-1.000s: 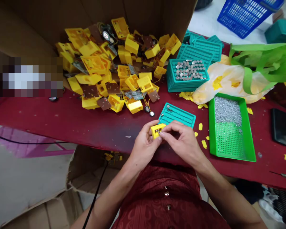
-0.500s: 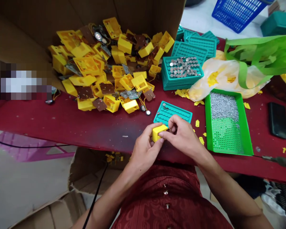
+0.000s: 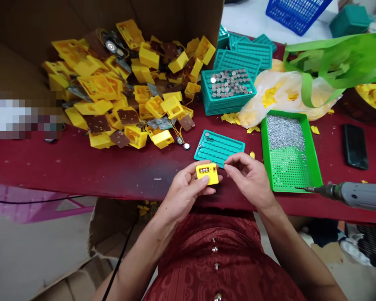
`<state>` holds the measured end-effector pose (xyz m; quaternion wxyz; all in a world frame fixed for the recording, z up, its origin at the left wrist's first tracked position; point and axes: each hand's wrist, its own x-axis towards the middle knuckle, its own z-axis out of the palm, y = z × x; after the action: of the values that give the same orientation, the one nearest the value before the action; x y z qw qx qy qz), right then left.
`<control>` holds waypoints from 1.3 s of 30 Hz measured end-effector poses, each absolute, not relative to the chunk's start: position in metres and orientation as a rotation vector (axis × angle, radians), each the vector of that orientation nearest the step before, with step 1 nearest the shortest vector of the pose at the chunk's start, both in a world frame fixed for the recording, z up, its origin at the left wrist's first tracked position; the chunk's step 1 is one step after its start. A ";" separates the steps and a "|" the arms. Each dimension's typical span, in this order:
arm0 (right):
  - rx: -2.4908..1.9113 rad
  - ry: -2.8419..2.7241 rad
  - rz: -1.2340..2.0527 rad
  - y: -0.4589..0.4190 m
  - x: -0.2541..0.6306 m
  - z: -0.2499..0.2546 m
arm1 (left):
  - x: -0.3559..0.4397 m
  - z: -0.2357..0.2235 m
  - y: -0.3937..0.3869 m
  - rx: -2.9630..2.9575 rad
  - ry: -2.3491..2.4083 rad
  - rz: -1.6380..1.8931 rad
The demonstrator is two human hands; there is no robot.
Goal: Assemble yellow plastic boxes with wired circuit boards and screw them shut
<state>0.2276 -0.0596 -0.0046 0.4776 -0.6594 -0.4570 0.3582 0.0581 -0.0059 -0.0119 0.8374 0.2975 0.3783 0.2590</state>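
My left hand (image 3: 182, 189) grips a small yellow plastic case (image 3: 212, 179), thumb on its face and fingers behind it. The case is turned up towards me, and a row of button cells (image 3: 203, 170) sits in its open slot. Just right of it, my right hand (image 3: 253, 180) has thumb and forefinger pinched together, apart from the case. Anything between those fingertips is too small to make out. Behind both hands lies a teal tray (image 3: 227, 147) with a few button cells at its left end.
Yellow housings (image 3: 97, 88) with wires and boards fill a tipped cardboard box (image 3: 175, 16). Stacked teal trays (image 3: 219, 106) carry more cells. To the right are a green basket (image 3: 313, 171) of screws (image 3: 285, 131), a power screwdriver (image 3: 357, 194) and a black phone (image 3: 354, 146).
The yellow case has turned in my left hand so its slot with cells faces up. My right hand has let go of it and moved right. The screwdriver reaches further into view.
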 end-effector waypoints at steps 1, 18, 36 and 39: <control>-1.619 -1.130 0.853 -0.062 0.227 -0.004 | 0.059 -0.013 -0.006 0.628 0.802 0.544; -1.690 -1.390 0.725 -0.088 0.238 -0.006 | 0.072 -0.009 -0.020 0.653 0.837 0.433; -2.532 -1.846 -0.053 -0.064 0.287 0.007 | 0.107 -0.019 -0.003 0.756 0.851 0.361; -2.602 -1.948 0.011 -0.060 0.282 0.009 | 0.110 -0.021 0.001 0.755 0.837 0.368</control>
<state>0.2823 -0.0602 0.0093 -0.0544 -0.7993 -0.5984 0.0033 0.1100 0.0006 -0.0211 0.8292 0.3559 0.3945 0.1735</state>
